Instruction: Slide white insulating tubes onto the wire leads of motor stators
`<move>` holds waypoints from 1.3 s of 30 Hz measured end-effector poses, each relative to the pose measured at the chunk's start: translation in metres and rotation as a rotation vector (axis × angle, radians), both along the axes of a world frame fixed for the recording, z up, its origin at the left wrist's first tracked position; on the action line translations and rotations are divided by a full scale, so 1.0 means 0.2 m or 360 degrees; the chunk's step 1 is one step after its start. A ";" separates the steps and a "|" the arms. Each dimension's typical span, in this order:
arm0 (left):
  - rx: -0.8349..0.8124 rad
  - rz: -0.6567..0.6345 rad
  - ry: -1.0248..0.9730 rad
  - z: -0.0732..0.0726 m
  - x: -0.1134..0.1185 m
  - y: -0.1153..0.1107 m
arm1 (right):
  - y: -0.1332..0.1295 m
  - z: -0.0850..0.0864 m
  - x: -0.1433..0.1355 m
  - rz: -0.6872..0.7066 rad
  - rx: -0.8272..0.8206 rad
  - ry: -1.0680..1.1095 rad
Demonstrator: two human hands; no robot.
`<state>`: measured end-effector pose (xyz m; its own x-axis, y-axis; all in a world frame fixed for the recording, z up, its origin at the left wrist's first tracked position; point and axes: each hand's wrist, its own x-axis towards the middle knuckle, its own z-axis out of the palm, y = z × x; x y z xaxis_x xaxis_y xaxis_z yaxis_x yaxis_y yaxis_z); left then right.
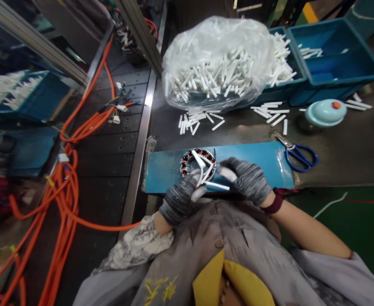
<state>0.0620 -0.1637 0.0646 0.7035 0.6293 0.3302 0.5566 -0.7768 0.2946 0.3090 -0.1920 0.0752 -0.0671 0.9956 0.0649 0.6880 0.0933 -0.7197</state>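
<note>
A ring-shaped motor stator with dark and orange windings lies on a blue board. Several white sleeves stick out over its front and centre. My left hand, in a grey knitted glove with white fingertips, is closed around some of these sleeves at the stator's near side. On the stator's right, my gloved right hand pinches a thin wire between thumb and forefinger. The wire's far end is too small to follow.
Behind the board, a clear plastic bag bulges with white sleeves beside a blue bin. Loose sleeves, blue-handled scissors and a pale blue-topped bottle lie around. Orange cables run along the conveyor at left.
</note>
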 end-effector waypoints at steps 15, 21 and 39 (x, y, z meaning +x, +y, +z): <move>-0.0428 -0.0130 0.0478 0.15 -0.01 0.30 | 0.28 0.12 0.13 0.1038 0.0266 -0.0456; 0.0195 -0.0390 0.0204 0.07 -0.03 0.22 | 0.34 0.16 0.31 0.0786 -0.0059 0.0163; 0.0759 -0.0282 0.0013 0.03 -0.01 0.22 | 1.10 0.31 0.88 -0.0835 -0.0393 -0.1145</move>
<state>0.0608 -0.1207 0.0698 0.7895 0.2805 0.5459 0.4050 -0.9064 -0.1199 0.4853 0.0284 0.1368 0.4546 0.8900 -0.0360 0.8879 -0.4560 -0.0606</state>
